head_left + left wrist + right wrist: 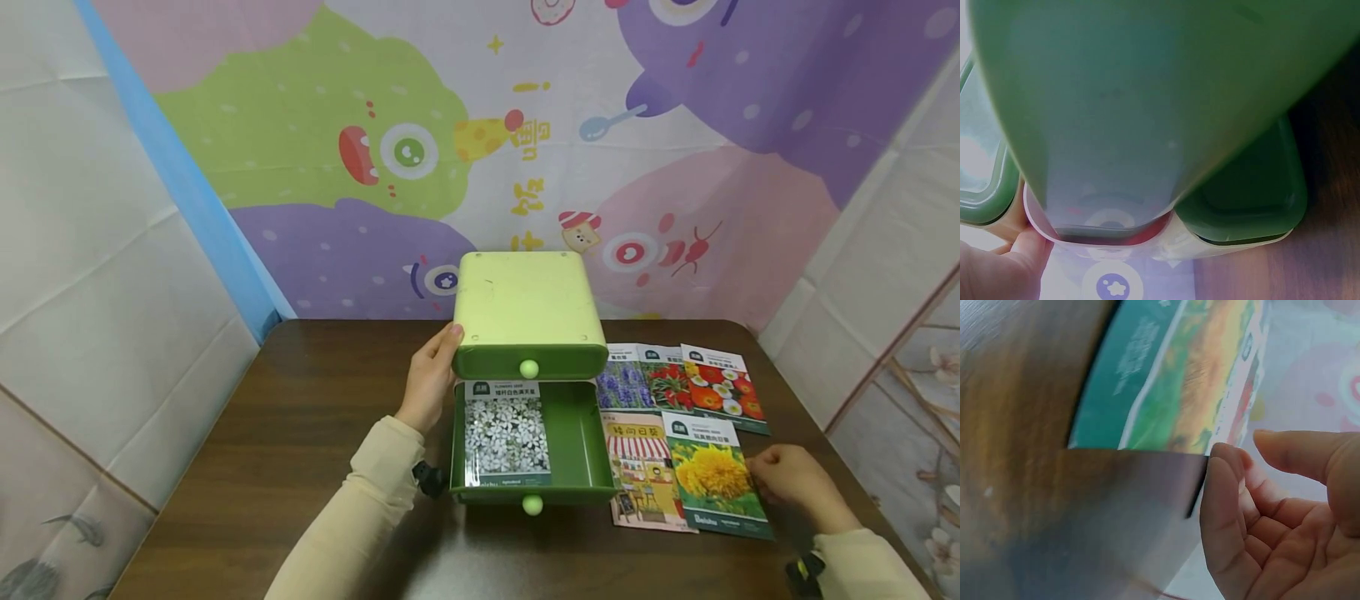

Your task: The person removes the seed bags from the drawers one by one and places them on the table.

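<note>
A small two-drawer box with a pale yellow-green top stands on the table. Its green lower drawer is pulled out; a seed packet with white flowers lies in its left part. The upper drawer is in. My left hand rests against the box's left side, thumb near the top front corner. My right hand is at the right edge of a seed packet with a yellow flower. In the right wrist view its fingers bend loosely, fingertips right at the packet's edge, thumb apart.
Right of the box lie more packets: purple flowers, red flowers, red and white poppies, and one with a striped awning, partly under the yellow-flower packet. A cartoon-printed cloth hangs behind the brown table.
</note>
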Available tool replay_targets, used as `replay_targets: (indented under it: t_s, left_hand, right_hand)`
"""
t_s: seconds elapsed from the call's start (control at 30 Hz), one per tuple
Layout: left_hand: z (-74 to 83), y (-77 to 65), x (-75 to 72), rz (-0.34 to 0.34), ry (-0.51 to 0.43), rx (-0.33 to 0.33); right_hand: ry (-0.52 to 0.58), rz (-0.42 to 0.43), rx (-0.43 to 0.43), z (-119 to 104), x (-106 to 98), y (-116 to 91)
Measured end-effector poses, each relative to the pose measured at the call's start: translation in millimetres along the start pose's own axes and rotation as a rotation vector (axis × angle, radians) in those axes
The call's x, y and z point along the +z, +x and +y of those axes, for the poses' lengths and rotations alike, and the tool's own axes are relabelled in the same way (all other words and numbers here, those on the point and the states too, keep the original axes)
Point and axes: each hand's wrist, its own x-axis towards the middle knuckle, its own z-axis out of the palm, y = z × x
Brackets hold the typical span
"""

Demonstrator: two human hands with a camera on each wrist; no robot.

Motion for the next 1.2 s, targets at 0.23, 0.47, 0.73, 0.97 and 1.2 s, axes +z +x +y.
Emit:
replay_targets:
  t_s: [0.23, 0.47, 0.73, 0.97, 1.2]
  left_hand:
    - [-0.4, 0.0, -0.2, -0.004, 0.001, 0.004]
    - [0.6, 0.2, 0.7, -0.001, 0.005, 0.006]
    - [0.5, 1.0, 1.4, 0.003, -0.012, 0.003]
    - [-0.9, 1.0, 0.4, 0.006, 0.003, 0.003]
    - [-0.7, 0.6, 0.2, 0.001, 0.005, 0.003]
  right_hand:
    - [0.015, 0.079, -0.089, -19.0, -3.0, -8.8]
    - [0.032, 0.225, -0.248, -56.8, 0.0, -20.6]
    - [-0.03, 0.408, -0.518, -106.9, 13.0, -39.1]
    - [-0.082, 0.421, -0.694, -148.4, 27.5, -53.5]
    - [-0.17, 0.389, -0.902, -183.1, 47.8, -59.1]
